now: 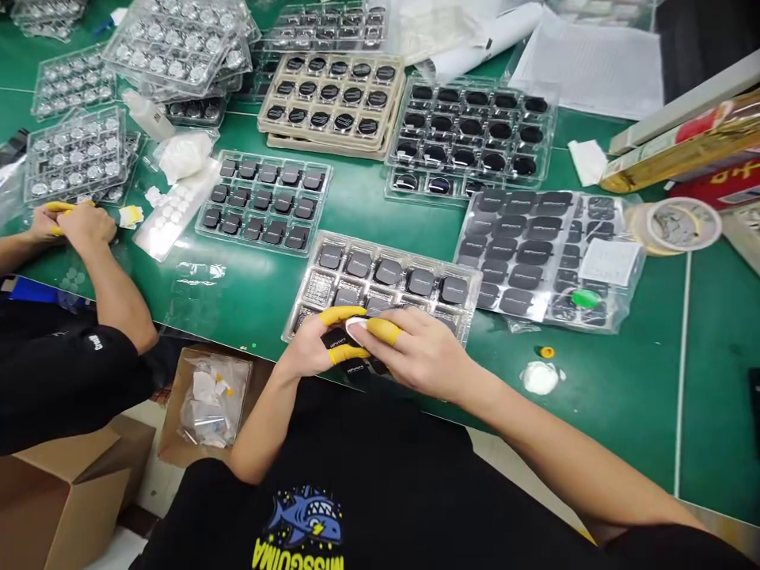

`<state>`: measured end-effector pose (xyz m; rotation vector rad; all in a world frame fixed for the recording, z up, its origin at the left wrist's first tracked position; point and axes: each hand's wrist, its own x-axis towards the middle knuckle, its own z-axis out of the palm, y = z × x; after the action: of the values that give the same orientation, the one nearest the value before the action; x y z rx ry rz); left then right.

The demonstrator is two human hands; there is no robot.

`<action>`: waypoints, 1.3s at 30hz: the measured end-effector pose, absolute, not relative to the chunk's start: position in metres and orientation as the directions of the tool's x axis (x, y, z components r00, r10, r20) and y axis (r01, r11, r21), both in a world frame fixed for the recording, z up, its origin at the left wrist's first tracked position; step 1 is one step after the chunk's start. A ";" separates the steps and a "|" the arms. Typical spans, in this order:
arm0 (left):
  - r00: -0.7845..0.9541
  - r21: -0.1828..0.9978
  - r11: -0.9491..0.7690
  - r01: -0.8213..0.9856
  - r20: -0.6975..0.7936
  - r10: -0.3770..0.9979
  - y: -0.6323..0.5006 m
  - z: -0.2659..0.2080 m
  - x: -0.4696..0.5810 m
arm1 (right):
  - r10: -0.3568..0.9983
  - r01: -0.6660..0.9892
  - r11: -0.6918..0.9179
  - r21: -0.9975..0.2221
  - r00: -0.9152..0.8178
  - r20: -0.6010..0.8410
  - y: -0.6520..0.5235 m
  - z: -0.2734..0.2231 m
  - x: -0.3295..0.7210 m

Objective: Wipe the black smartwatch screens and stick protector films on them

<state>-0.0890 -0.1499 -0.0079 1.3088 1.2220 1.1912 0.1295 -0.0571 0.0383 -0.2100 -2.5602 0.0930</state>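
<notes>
My left hand point(309, 347), with yellow finger cots on thumb and finger, is closed around a small dark piece mostly hidden by the fingers. My right hand point(419, 348) also wears a yellow finger cot; it pinches a small white pad point(356, 330) against that piece. Black square pieces with pale lettering point(356, 368) show just below the fingers; whether they are held or lying there I cannot tell. Directly behind my hands lies a clear plastic tray point(475, 289) with dark rounded-square pieces point(388, 271) in its back row and some vacant pockets.
A second filled tray point(264, 202) sits at left, and stacked trays of round black parts point(332, 93) stand behind. Bagged dark sheets point(516, 253), a tape roll point(682, 226), white powder point(540, 378) and a yellow ring point(546, 352) lie at right. A co-worker's hands point(86, 226) are at far left.
</notes>
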 end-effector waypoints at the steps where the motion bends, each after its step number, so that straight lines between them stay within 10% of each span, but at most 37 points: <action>1: 0.025 0.997 -0.053 0.062 0.052 0.998 -0.149 -0.008 -0.088 | 0.187 0.160 0.982 -0.097 -0.823 0.537 -0.055 0.038 0.127; 15: -0.119 0.972 -0.231 -0.053 0.224 0.967 -0.151 0.000 -0.101 | 0.486 0.343 0.873 -0.346 -0.657 0.576 -0.052 0.068 0.162; 39: -0.074 0.953 -0.270 -0.139 0.262 0.962 -0.148 0.009 -0.092 | 0.277 0.183 0.956 -0.228 -0.815 0.508 -0.043 0.080 0.138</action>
<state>-0.0922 -0.1484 0.0089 1.2619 0.9967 1.5135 0.1380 -0.0432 0.0799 -0.3257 -2.5460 0.2262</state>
